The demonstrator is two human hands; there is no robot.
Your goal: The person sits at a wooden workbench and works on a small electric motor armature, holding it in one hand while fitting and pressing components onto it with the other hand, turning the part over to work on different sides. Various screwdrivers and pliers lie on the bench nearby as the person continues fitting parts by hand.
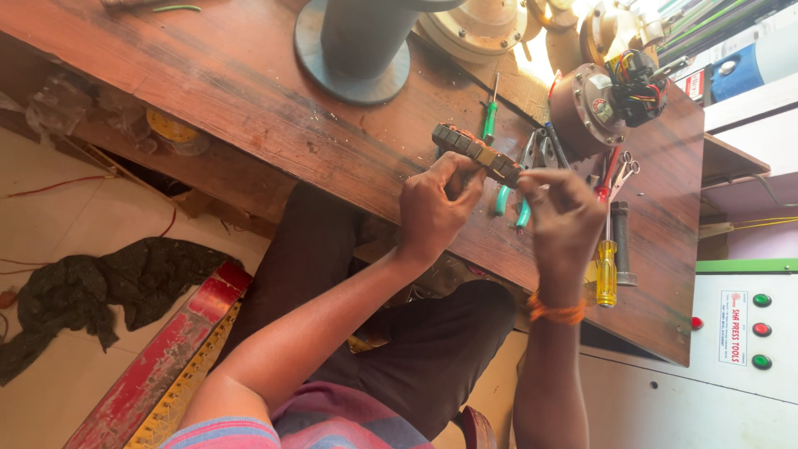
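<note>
My left hand [436, 208] grips a dark ring-shaped metal core [472, 151] with slots along its rim, holding it on edge above the wooden workbench [249, 91]. My right hand [565, 220] pinches the right end of the same core, fingers curled around it. An orange thread is tied around my right wrist. Teal-handled pliers [509, 195] lie on the bench just behind the core, partly hidden by my hands.
A yellow-handled screwdriver [607, 270], a green screwdriver [490, 116], scissors [622, 170] and a motor body with coloured wires [598, 104] lie on the bench. A grey round pedestal base [353, 62] stands at the back. A dark cloth [100, 287] lies on the floor.
</note>
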